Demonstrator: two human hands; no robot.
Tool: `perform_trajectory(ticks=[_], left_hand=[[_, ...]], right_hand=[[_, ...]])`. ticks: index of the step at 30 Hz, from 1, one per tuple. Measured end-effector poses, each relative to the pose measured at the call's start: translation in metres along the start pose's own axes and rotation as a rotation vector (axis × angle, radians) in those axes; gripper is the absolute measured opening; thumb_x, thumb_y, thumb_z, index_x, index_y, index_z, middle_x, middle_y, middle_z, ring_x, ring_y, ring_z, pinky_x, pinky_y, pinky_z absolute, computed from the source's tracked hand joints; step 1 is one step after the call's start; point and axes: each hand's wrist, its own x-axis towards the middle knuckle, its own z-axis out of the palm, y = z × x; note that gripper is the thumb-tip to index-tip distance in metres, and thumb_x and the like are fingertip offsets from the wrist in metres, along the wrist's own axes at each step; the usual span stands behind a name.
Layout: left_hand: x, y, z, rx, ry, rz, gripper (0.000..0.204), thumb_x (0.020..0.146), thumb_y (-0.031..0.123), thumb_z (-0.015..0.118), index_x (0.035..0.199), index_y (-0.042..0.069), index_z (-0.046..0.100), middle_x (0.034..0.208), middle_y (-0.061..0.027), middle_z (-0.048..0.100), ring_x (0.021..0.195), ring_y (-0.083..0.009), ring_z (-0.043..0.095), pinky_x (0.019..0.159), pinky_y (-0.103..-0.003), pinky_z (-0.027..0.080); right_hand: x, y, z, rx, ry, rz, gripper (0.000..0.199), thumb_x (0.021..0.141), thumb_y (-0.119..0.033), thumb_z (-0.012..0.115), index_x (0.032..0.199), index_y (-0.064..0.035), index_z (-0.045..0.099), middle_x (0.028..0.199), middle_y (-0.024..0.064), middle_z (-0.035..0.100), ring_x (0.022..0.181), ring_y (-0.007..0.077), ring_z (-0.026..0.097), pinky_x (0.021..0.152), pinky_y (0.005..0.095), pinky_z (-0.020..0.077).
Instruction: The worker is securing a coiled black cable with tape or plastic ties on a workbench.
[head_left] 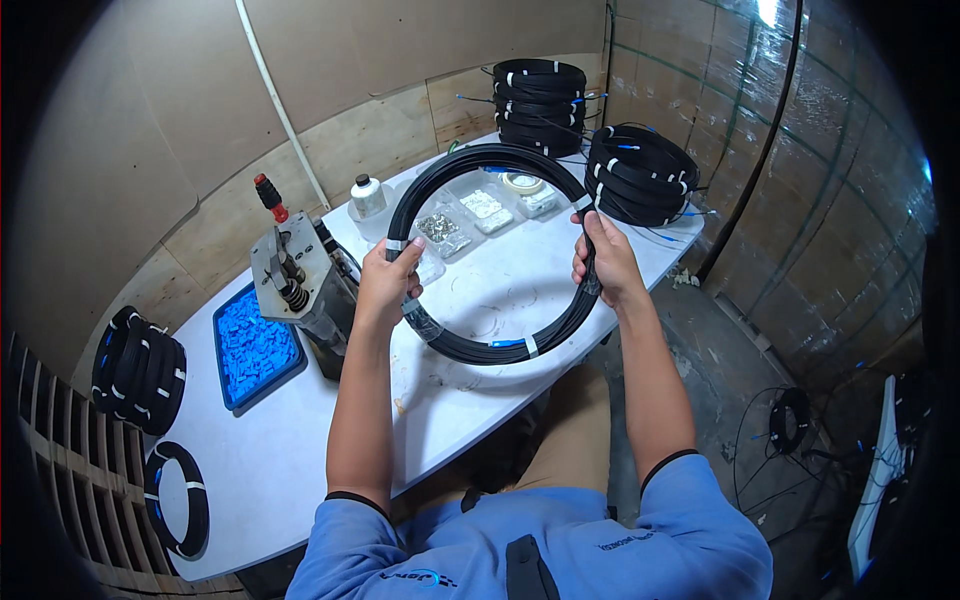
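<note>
A large coil of black cable point(470, 350) is held up over the white table, tilted toward me. White bands wrap it at several places, and a blue connector point(508, 343) shows on its near inner side. My left hand point(388, 280) is closed round the coil's left side, thumb on top near a white band. On the opposite side my right hand point(608, 258) grips it just below another band. Through the ring I see small clear trays point(465, 222) with metal pieces, white parts and a tape roll.
Coil stacks stand at the back point(540, 108) and the back right point(642, 175). Left of my arm are a metal press point(300, 270) with a red-handled tool and a tray of blue pieces point(255, 345). More coils point(140, 370) lie far left; a white bottle point(368, 196) stands behind the press.
</note>
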Motion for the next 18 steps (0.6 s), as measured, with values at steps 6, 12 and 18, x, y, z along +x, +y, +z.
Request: perform_trajectory(ticks=[6,12,18], left_hand=[[-0.003,-0.002,0.004,-0.025,0.005,-0.027,0.025,0.089,0.019,0.07,0.081,0.012,0.047,0.062,0.0048,0.04,0.047,-0.0074,0.038,0.043,-0.026,0.033],[-0.006,-0.002,0.007,-0.018,0.012,0.047,0.024,0.091,0.02,0.069,0.086,0.01,0.049,0.063,0.004,0.044,0.044,-0.0064,0.039,0.041,-0.025,0.036],[-0.007,0.004,0.009,-0.047,-0.002,0.064,0.024,0.091,0.022,0.07,0.088,0.01,0.049,0.064,0.0039,0.044,0.044,-0.0063,0.039,0.041,-0.025,0.036]], right_hand=[[0.001,-0.005,0.001,-0.002,-0.017,0.006,0.039,0.099,-0.036,0.055,0.117,-0.0028,0.051,0.064,-0.0016,0.043,0.049,0.0091,0.047,0.045,0.0254,0.0429],[0.021,0.003,-0.011,0.061,-0.075,0.04,0.036,0.098,-0.034,0.057,0.118,-0.004,0.052,0.066,-0.0024,0.043,0.05,0.0079,0.046,0.046,0.0246,0.0427],[0.024,0.004,-0.011,0.072,-0.06,0.051,0.036,0.098,-0.034,0.058,0.117,-0.0038,0.053,0.066,-0.0029,0.044,0.051,0.0074,0.046,0.046,0.0242,0.043]])
